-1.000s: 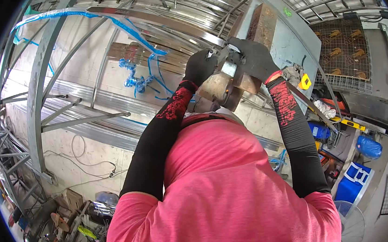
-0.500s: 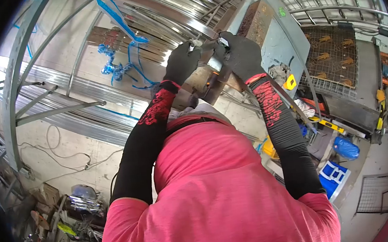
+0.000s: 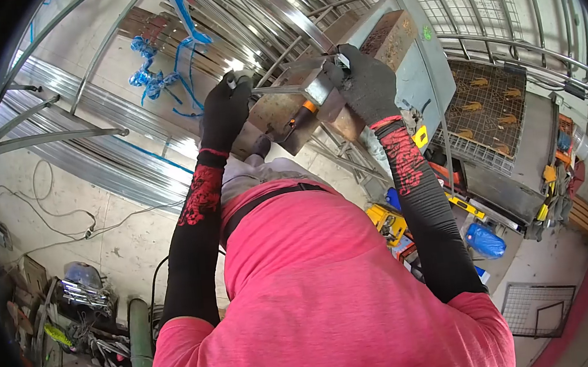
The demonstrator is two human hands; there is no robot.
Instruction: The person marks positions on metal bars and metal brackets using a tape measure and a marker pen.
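My left hand [image 3: 225,111], in a dark glove, is closed with a small pale bit showing at its fingertips. A thin grey strip [image 3: 276,89] stretches from beside those fingertips toward my other hand. My right hand [image 3: 368,86], also gloved, is closed around something with a small silvery edge; I cannot tell what it is. Beside its fingers lies a shiny square metal piece [image 3: 316,88]. Below, between the hands, a tool with an orange-and-black handle [image 3: 303,115] rests on a rusty steel surface [image 3: 274,112].
A rusty steel beam [image 3: 387,36] lies on a grey plate [image 3: 441,74] at the right. Long metal tubes [image 3: 109,134] and blue strapping [image 3: 149,77] are at the left. Wire mesh panels stand behind. Tools, a yellow case [image 3: 387,222] and a blue bag [image 3: 486,241] lie at lower right.
My left hand has moved left and slightly down, widening the gap between my hands. The grey strip now shows between them. My right hand stays about where it was while the view has shifted.
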